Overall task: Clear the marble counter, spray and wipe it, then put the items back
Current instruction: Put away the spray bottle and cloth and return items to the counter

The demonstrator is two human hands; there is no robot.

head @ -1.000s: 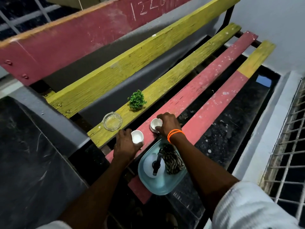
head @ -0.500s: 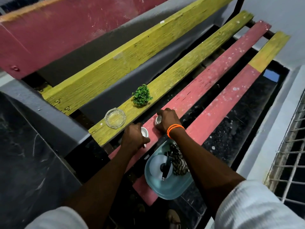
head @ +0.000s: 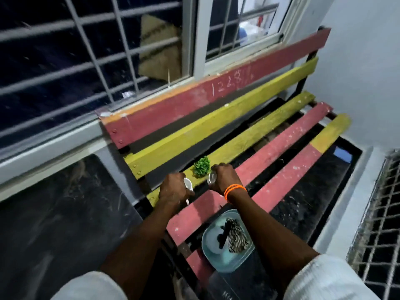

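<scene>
Setting: a barred window above a slatted red-and-yellow counter, with a dark marble counter low to the left and a white wall to the right.

Left hand: the left hand grips a small white cup, fingers curled round it, raised over the near end of the yellow slat.

Right hand: the right hand, an orange band at the wrist, holds a second small cup, fingers wrapped round it; only its rim shows.

Nearby: a small green plant sits on the yellow slat, between and just behind the two hands.

Cleaning kit: a pale blue tub rests at the front edge of the slats, holding a white spray bottle with a dark nozzle and a patterned cloth.

Stage: both cups appear to be in hand together, presumably on their way to the marble counter; the plant is yet to follow.

Risk, cups: each is held one-handed, and a loose hold over the open gaps between slats could drop a cup through to the floor.

Risk, plant: it stands close to both hands, so a careless knuckle could knock it off its narrow slat.

Risk, tub: it seems to overhang the front slat, and a forearm passing above could tip it.

Unclear: the frame is blurred, so whether either cup holds anything cannot be told.
</scene>
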